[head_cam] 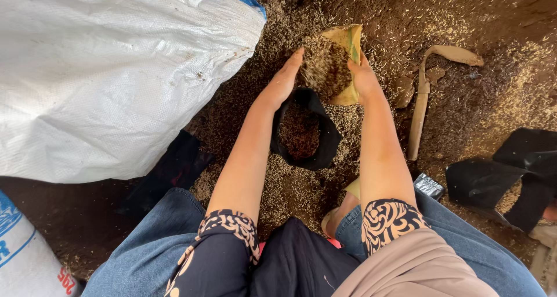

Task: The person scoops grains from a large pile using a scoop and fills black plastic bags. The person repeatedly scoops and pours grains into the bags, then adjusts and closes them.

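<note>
My left hand (284,79) and my right hand (364,76) together press a heap of husk and soil mix (324,67) against a curved tan scoop-like piece (351,41), lifted just above the ground. Directly below the heap stands a small black plastic bag (325,149), open at the top and partly filled with dark mix (299,131). The left palm cups the heap's left side. On the other side, the right hand grips the tan piece. Both forearms reach forward from patterned sleeves.
A big white woven sack (104,70) lies at the left. Husk and dark soil (464,99) cover the ground. A tan strip (419,105) lies to the right, with empty black bags (505,178) beyond. Another white sack (23,256) sits bottom left.
</note>
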